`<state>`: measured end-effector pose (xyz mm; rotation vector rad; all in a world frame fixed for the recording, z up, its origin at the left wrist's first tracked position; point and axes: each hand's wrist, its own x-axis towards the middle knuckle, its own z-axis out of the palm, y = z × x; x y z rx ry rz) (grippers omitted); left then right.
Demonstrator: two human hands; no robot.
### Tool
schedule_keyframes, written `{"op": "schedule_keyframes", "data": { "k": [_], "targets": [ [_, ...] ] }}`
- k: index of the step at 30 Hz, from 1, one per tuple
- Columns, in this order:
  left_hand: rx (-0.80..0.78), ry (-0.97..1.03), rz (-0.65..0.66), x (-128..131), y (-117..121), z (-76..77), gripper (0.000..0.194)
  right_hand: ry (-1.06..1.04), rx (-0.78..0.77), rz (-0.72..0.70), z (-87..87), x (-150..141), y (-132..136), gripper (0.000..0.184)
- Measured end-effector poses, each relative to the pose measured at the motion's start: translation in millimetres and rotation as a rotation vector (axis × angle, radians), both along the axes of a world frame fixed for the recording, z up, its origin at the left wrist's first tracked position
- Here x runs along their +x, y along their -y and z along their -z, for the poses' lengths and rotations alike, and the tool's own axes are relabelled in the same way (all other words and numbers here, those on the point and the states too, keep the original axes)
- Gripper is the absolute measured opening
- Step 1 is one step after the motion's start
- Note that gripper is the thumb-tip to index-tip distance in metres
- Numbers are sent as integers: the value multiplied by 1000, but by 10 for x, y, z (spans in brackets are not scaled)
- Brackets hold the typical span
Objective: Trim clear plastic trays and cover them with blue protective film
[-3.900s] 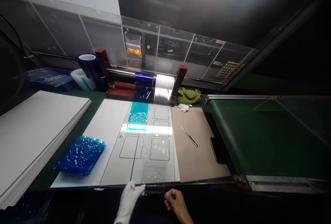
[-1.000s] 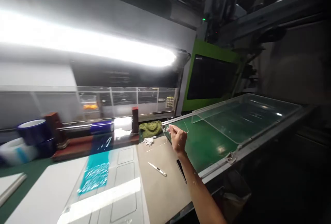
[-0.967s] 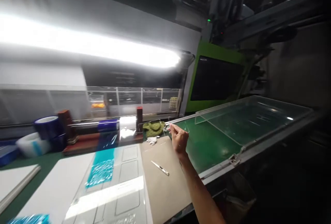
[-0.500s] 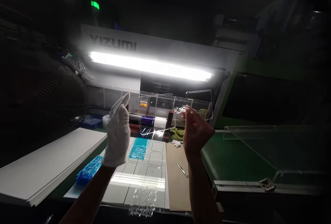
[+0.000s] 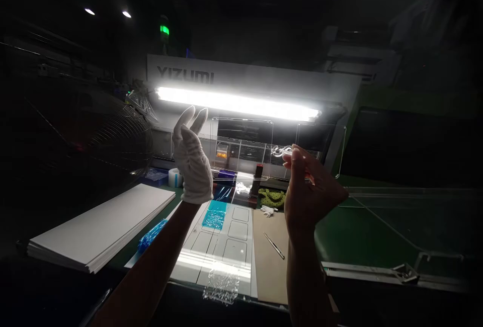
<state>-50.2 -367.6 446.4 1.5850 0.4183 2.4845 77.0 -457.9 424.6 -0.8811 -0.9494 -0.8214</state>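
Note:
I hold a clear plastic part [image 5: 243,151] up in front of the bright lamp [image 5: 237,105]. It is two transparent panels joined by a small clear runner [image 5: 279,151]. My bare right hand [image 5: 309,193] is closed, pinching that runner between thumb and fingertips. My white-gloved left hand [image 5: 192,163] is beside the left panel's edge, fingers stretched upward and slightly apart. Whether it touches the panel is hard to make out.
Below lie a white template sheet with rectangular outlines [image 5: 222,246], a blue film piece [image 5: 151,234], a brown board [image 5: 269,266] with a thin tool [image 5: 274,245], and a stack of white sheets [image 5: 101,226]. A green conveyor [image 5: 358,236] runs right. A film dispenser [image 5: 226,176] stands behind.
My right hand brought the clear part from the conveyor side to in front of me. My left hand came up beside it. Both hands have risen towards the lamp.

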Motion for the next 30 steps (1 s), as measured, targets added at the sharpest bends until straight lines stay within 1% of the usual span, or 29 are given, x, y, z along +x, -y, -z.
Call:
{"op": "schedule_keyframes", "data": {
  "k": [3,5,8,10,13,16,19,22,25,27,30],
  "targets": [
    [13,5,53,-43,18,-70,60,11,11,-8,-2,-36,45,15],
    [10,-21,28,-78,34,-100,63,18,26,-41,4,-54,64,14],
    [-48,-80,-59,-119,68,-130,73,19,46,-84,18,-72,87,13],
    [-62,-84,-64,-132,87,-138,77,22,48,-102,27,-84,103,13],
    [-46,-84,-47,-136,105,-118,73,27,33,-117,39,-109,121,14],
    [-16,-78,-72,-148,121,-39,68,24,2,-74,50,-115,114,16],
    [3,-30,-169,-205,140,129,68,43,-25,-2,67,-54,78,18],
    [-107,-19,-237,-321,153,354,67,143,-65,20,101,70,33,18],
    [-234,-50,-228,-477,136,516,61,305,-172,30,159,179,8,17],
    [-271,-86,-233,-579,99,543,63,421,-247,36,207,213,9,15],
    [-270,-164,-236,-689,22,482,64,604,-317,24,278,216,28,12]
  ]
}}
